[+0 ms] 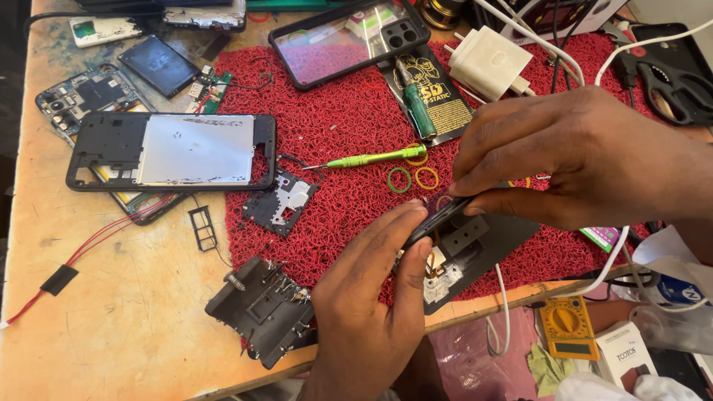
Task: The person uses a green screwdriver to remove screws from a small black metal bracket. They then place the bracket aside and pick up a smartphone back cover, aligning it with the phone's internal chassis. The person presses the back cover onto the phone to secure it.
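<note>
My left hand (368, 297) and my right hand (587, 156) together pinch a thin dark flat part (438, 220), held edge-on just above the red mesh mat (349, 134). My left thumb and fingers grip its lower end, my right fingertips its upper end. Under it lies a black phone panel with exposed metal parts (464, 256). A green-handled screwdriver (371, 158) and small coloured rubber rings (412, 178) lie just left of my right hand.
A black phone mid-frame with a silver plate (171, 151) lies at left, with a circuit board (82, 93) behind it. A black metal jig (260, 308) sits at the table's front edge. White charger (486, 59), cables, scissors (679, 82) and a yellow multimeter (568, 327) are at right.
</note>
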